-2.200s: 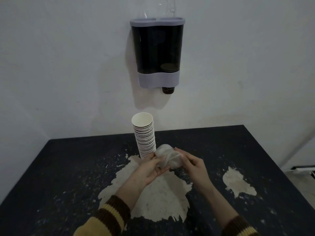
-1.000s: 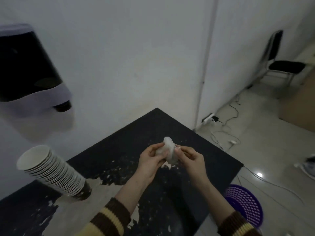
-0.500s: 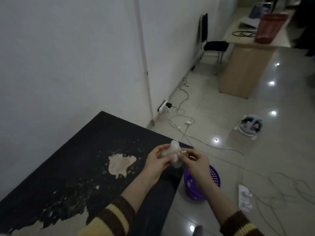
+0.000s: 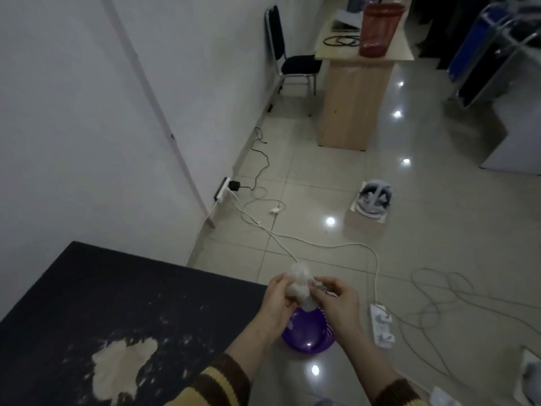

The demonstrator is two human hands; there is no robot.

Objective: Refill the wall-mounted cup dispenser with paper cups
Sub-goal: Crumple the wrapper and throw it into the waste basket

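Below, both hands (image 4: 310, 300) pinch crumpled plastic (image 4: 300, 285) over purple basket (image 4: 307, 335), beside black table (image 4: 117, 294).

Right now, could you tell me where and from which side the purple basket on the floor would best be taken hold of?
Probably by its upper rim on the right side, coming from above. The purple basket stands upright with its mouth open, and the left hand, right hand and crumpled plastic wrapper hang over its near-left part.

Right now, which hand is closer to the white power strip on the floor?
Right. The right hand is just beside the power strip in the picture; the left hand is farther away, toward the table. Both hold the crumpled wrapper.
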